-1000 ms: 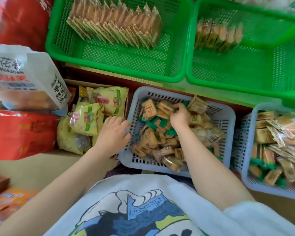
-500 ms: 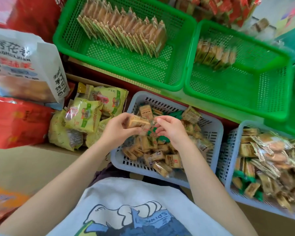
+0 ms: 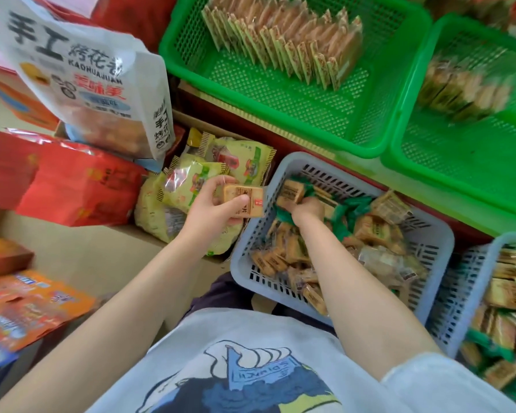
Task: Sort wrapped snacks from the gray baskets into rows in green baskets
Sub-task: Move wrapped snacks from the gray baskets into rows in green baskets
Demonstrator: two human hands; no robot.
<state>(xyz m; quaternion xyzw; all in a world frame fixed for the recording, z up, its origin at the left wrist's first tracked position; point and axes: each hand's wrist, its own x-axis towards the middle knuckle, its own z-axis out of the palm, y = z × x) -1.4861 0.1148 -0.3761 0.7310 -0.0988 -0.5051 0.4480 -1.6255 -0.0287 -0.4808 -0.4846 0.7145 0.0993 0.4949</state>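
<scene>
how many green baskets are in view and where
2. One green basket sits at top centre holding a long row of wrapped snacks; the second green basket is beside it at the right, cut off by the frame edge. More may lie outside the view.

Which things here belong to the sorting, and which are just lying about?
In the job: left hand holding a wrapped snack; right hand in the gray basket; green basket with its snack row.
Lying about: white bag; yellow-green packets; red packs.
</scene>
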